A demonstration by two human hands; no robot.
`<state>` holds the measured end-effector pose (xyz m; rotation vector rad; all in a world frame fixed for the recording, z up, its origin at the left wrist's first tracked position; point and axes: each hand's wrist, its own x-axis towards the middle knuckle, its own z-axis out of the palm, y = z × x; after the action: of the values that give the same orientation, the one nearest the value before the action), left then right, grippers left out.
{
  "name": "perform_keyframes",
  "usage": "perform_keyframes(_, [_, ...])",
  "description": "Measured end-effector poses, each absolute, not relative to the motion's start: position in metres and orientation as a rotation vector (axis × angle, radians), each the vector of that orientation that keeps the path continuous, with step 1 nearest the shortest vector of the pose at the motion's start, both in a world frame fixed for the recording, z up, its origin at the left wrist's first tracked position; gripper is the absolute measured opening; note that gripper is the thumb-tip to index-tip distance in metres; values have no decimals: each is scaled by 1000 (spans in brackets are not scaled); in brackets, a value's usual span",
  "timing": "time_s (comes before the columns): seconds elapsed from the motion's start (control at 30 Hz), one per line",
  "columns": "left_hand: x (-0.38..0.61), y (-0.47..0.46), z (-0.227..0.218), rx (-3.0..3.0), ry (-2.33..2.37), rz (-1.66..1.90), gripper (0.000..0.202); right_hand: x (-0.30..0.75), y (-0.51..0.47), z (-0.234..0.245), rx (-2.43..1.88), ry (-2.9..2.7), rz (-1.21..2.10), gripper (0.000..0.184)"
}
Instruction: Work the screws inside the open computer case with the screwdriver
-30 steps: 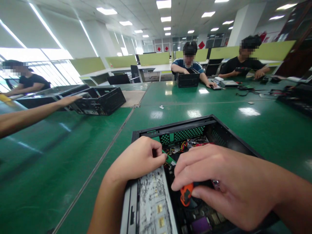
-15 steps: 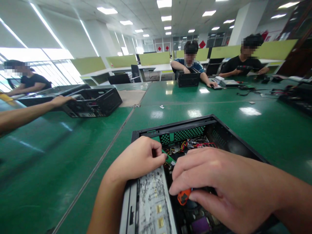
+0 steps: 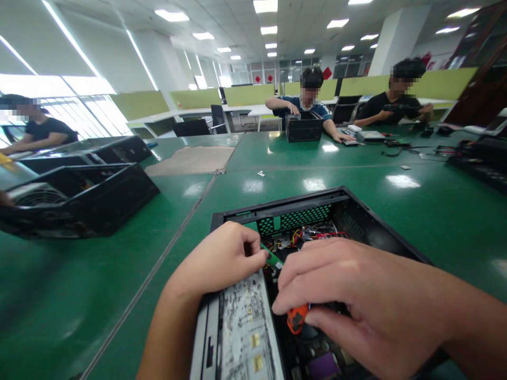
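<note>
An open black computer case [image 3: 358, 219] lies on the green table [image 3: 119, 295] right in front of me. My left hand [image 3: 219, 258] is closed, pinching a small green circuit strip [image 3: 272, 258] at the case's inner left side, above a worn grey drive cover [image 3: 241, 330]. My right hand [image 3: 356, 301] reaches into the case with fingers curled around an orange-handled tool [image 3: 296, 318]; the tool's tip is hidden. Coloured wires [image 3: 317, 232] show at the back of the case.
Another open black case [image 3: 87, 203] sits close at the left. A second one [image 3: 119, 152] lies behind it. Three other people sit around the far tables; one has hands on a small black case [image 3: 304, 128]. Cables and parts [image 3: 400, 143] lie at far right.
The left neighbour's black case has been dragged much closer towards me and their arm has left view. My hands stay almost still inside the case.
</note>
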<state>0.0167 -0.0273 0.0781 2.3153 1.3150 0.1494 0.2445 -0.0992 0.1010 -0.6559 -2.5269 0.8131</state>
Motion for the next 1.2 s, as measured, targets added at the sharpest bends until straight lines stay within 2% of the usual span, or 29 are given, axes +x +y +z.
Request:
perform_keyframes(0.2, [17, -27, 78, 2313, 1320, 149, 24, 244, -99, 98, -655, -2528, 837, 33])
perform_keyframes(0.33, [16, -27, 77, 2310, 1323, 146, 24, 241, -97, 95, -702, -2515, 792, 13])
perform_keyframes(0.47, [17, -28, 80, 2299, 1319, 146, 24, 240, -99, 99, -725, -2509, 856, 13])
perform_keyframes(0.6, [19, -29, 82, 2288, 1325, 147, 24, 243, -99, 105, -804, -2442, 905, 27])
perform_keyframes(0.73, [18, -29, 79, 2327, 1343, 129, 23, 248, -92, 103, -927, -2246, 692, 21])
perform_keyframes(0.83, [16, -28, 76, 2367, 1325, 107, 23, 248, -87, 100, -981, -2230, 584, 23])
perform_keyframes(1.2, [16, -27, 79, 2363, 1312, 97, 24, 241, -86, 94, -976, -2326, 618, 26])
